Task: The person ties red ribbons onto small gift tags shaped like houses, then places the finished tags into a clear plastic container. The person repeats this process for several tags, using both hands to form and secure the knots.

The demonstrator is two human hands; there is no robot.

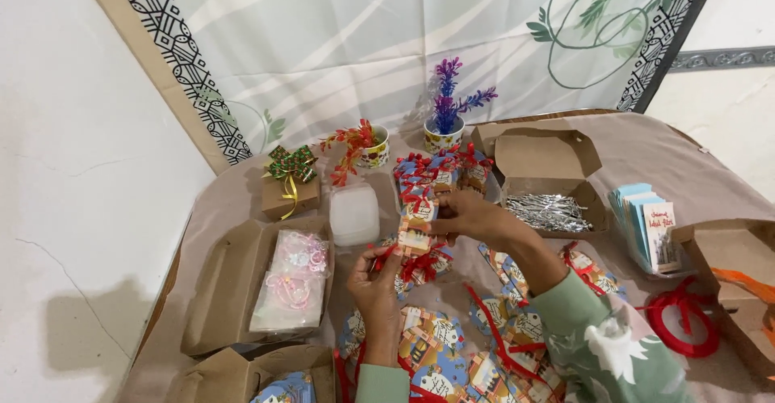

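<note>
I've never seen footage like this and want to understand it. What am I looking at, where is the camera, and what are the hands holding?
No machine here: a person works with bare hands, filmed by a camera on their head looking down. The right hand holds a small patterned gift box tied with red ribbon; the left hand pinches a ribbon end just below it. On the cloth-covered table lie more such boxes, flat printed cut-outs, open cardboard boxes, one with silver shreds, a red ribbon coil, cards and two small pots with artificial plants.

Printed paper packet (417, 224), satin ribbon; matt cardboard box (547, 161) of shiny foil shreds (550, 211); cloth table cover (646, 157).
</note>
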